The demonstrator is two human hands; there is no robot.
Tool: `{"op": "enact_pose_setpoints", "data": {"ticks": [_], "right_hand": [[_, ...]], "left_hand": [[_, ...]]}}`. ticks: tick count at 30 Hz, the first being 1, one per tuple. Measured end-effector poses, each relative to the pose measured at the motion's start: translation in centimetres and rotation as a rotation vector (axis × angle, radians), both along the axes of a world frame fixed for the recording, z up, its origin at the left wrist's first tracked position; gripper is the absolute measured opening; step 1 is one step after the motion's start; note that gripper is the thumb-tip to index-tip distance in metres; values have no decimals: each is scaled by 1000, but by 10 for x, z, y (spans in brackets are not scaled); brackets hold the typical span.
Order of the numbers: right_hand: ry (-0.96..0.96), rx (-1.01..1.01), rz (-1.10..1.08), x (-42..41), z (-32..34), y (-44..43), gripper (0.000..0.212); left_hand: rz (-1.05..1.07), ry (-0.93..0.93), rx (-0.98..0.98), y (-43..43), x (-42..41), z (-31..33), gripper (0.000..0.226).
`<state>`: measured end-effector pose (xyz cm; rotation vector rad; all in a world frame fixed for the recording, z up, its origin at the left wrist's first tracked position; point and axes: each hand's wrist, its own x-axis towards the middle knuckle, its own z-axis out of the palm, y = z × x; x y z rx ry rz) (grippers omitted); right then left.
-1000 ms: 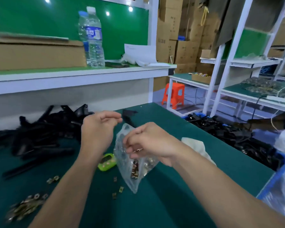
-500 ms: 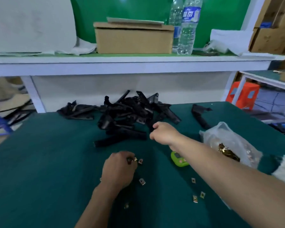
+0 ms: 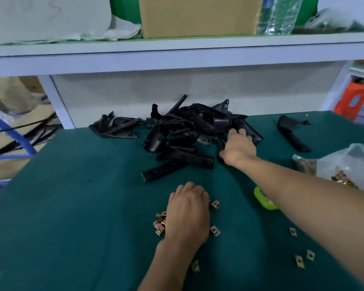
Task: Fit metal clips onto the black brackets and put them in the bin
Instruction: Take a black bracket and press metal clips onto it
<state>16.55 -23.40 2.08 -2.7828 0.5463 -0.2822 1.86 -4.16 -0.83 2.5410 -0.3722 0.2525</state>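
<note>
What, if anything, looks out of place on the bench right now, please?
Metal clips lie scattered loose across the green mat, outside their plastic bag, and one black bracket sits alone, right of the pile.

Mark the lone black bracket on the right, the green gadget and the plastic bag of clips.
lone black bracket [image 3: 290,134]: head view, middle of its long arm.
green gadget [image 3: 262,198]: head view, its visible left part.
plastic bag [image 3: 353,162]: head view, clear upper wall.

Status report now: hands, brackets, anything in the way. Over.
Left hand down over loose metal clips, grip hidden. Right hand on bracket pile, grip unclear. Green gadget nearby, not blocking.
</note>
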Motion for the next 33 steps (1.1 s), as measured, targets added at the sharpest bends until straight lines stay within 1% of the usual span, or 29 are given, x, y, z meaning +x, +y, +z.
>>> {"op": "enact_pose_setpoints", "data": {"ticks": [2,4,6,8,10,11,12,13,14,16,17,18,19,20,21,22,23,25,27,30,32,33], "right_hand": [[-68,67,-63,-14,9,-2,43],[-209,256,-130,-36,26,0,32],[-364,570,-124,-67,47,3,23],[-445,981,-4,-107,61,8,22],[-393,1391,160,-146,60,12,27],[-320,1555,225,-165,56,14,27],[-233,1660,273,-180,51,17,25],[-158,1703,304,-192,45,19,23],[-114,1686,309,-200,40,19,21],[-70,1525,315,-209,32,16,20],[-23,1447,357,-212,31,13,20],[36,1393,405,-216,30,11,19],[75,1352,435,-218,30,9,20],[68,1322,436,-220,30,6,23],[14,1309,412,-220,30,4,29],[-61,1343,365,-219,29,3,33],[-138,1435,309,-218,26,3,35],[-251,1681,230,-217,20,7,32],[-303,1849,190,-218,13,18,24],[-272,2005,109,-221,9,35,15],[-285,2049,30,-220,13,37,18],[-297,2063,-6,-220,14,37,21]], "left_hand": [[42,-26,4,1,1,0,30],[71,-68,26,4,0,1,26],[64,-91,12,6,-4,2,20],[34,-124,10,5,-12,3,38],[18,-168,-100,2,-21,8,56],[18,-172,-188,0,-26,12,59],[6,-163,-292,-2,-31,14,59],[-27,-135,-409,-3,-37,17,58],[-75,-85,-556,-4,-43,18,57],[-142,21,-903,-5,-53,21,55],[-123,50,-1037,-5,-57,22,53],[-75,70,-1123,-6,-59,23,48],[-10,91,-1168,-8,-59,25,39],[66,117,-1203,-9,-58,27,29],[143,143,-1238,-11,-57,29,21],[210,167,-1291,-12,-57,29,15],[265,180,-1352,-13,-56,29,11],[315,174,-1461,-12,-58,31,8],[258,177,-1515,-14,-63,32,11],[57,250,-1479,-21,-74,36,10],[-67,246,-1406,-23,-79,38,21],[-117,213,-1313,-22,-82,39,28]]}}
